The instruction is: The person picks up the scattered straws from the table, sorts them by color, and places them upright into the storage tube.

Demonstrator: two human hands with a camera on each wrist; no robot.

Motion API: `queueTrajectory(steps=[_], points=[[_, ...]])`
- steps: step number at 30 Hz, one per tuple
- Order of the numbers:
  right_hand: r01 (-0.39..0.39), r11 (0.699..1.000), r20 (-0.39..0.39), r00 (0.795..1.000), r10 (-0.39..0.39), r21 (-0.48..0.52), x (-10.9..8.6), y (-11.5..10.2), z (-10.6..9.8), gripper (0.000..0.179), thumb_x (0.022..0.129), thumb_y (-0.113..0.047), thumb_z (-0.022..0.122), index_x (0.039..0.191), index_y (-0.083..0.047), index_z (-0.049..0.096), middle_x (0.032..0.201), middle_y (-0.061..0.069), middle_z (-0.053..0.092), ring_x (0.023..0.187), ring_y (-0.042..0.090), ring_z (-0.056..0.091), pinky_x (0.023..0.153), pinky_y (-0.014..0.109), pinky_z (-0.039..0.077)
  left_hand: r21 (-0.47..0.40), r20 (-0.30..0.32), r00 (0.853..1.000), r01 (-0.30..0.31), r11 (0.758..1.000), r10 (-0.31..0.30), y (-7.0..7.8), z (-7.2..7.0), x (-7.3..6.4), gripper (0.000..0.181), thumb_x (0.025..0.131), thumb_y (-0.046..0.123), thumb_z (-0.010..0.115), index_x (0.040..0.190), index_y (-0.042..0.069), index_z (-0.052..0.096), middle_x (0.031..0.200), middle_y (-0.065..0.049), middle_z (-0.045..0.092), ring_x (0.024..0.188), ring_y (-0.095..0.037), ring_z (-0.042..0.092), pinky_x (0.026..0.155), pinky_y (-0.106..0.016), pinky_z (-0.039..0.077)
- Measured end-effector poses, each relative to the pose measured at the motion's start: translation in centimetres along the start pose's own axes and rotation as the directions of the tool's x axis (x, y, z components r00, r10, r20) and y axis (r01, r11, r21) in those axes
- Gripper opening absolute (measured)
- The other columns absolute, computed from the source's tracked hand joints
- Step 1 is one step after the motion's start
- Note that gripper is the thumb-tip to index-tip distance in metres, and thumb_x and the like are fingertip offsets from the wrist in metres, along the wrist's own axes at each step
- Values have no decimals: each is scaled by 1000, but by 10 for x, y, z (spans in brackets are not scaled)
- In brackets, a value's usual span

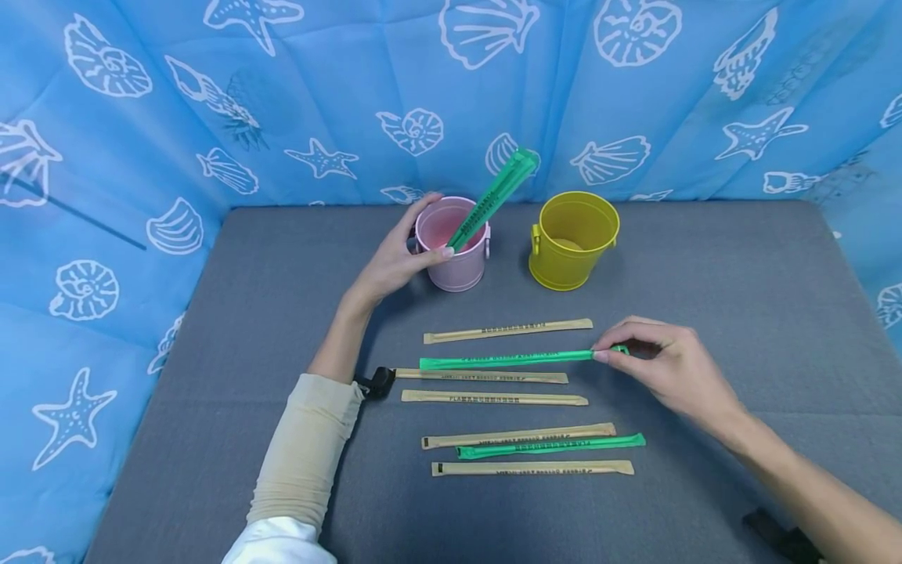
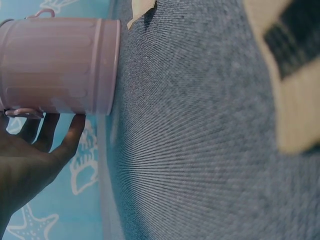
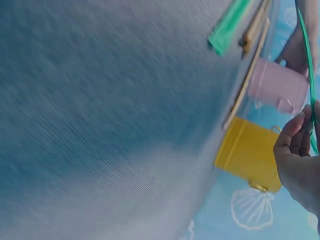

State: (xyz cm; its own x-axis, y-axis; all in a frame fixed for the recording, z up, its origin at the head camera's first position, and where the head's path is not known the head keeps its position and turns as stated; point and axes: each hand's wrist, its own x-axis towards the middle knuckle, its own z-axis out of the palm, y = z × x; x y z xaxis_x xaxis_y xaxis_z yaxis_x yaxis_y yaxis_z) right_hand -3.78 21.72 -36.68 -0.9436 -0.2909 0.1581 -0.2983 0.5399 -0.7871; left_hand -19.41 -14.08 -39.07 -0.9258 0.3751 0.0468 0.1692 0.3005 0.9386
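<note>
My left hand (image 1: 395, 258) holds the pink bucket (image 1: 456, 276) by its left side, thumb at the front rim and fingers at the back. A bundle of green wrapped straws (image 1: 496, 196) leans out of that bucket toward the upper right. With thumb and fingertips, my right hand (image 1: 669, 364) pinches the right end of another green wrapped straw (image 1: 514, 359). This straw points left, over the table between two tan wrapped straws (image 1: 507, 331). In the right wrist view the pinched straw (image 3: 308, 55) runs upward from the fingers.
A yellow bucket (image 1: 564, 270) stands right of the pink one. Several more tan wrapped straws (image 1: 493, 398) and one green wrapped straw (image 1: 550, 447) lie in rows on the grey table (image 1: 740, 274). Behind the table hangs a blue shell-print cloth (image 1: 338, 102).
</note>
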Motion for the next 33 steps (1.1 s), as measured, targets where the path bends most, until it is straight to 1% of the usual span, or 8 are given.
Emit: queueTrajectory(steps=[4,7,12,17,23,28,31,33], points=[[-69,998,-43,997,69,-12,7,-4,-11,18,84,-3,78,92,-19,76,89,-4,68,73,11,55,59,22,42,-3,1,1000,-5,1000,5,-1,0,1,79,88,27,76,153,34,32,156,8,32,140,-12,31,113,-52,27],[-86,996,-78,993,84,-26,12,-8,-20,16,85,-4,78,94,-17,77,90,-4,68,72,11,55,58,21,41,-7,1,1000,-13,1000,13,-2,0,1,79,88,25,76,154,33,32,155,7,34,138,-12,33,112,-51,27],[-62,998,-125,990,58,-27,22,-14,-36,15,86,-1,76,97,-11,76,93,-4,68,73,10,56,60,18,42,-15,-1,1000,-20,1000,20,-3,0,1,79,88,24,76,154,32,32,155,6,35,137,-13,35,112,-50,29],[-36,999,-160,987,34,-9,34,-22,-49,12,87,-2,75,98,-8,76,93,-2,69,70,12,54,57,20,40,-10,1,1000,-22,1000,22,-2,0,0,79,88,25,76,154,33,31,156,7,33,139,-12,33,113,-51,27],[-59,998,-205,977,60,10,47,-29,-60,13,87,-6,77,99,-5,76,89,-3,70,64,13,49,53,23,36,-8,8,999,-33,999,33,-2,0,1,79,89,23,74,155,31,31,157,7,31,139,-13,33,113,-51,28],[-28,999,-250,967,37,39,58,-37,-66,15,87,-5,76,101,-1,74,90,0,69,65,15,45,53,22,34,-27,19,999,-34,999,34,-1,0,2,81,89,19,74,156,27,29,158,2,30,137,-19,35,109,-51,32],[-1,998,-273,962,19,66,67,-44,-68,15,88,-3,74,102,2,74,92,1,69,68,17,48,55,20,36,-45,26,999,-21,999,23,4,0,1,83,89,15,74,157,22,27,160,-3,28,138,-22,35,110,-51,31],[13,997,-286,958,11,81,74,-48,-69,15,88,-3,74,103,3,74,93,1,70,69,17,49,57,20,37,-44,33,999,-8,999,9,13,-1,-3,82,89,13,73,157,18,27,159,-6,29,138,-24,35,111,-52,30]])
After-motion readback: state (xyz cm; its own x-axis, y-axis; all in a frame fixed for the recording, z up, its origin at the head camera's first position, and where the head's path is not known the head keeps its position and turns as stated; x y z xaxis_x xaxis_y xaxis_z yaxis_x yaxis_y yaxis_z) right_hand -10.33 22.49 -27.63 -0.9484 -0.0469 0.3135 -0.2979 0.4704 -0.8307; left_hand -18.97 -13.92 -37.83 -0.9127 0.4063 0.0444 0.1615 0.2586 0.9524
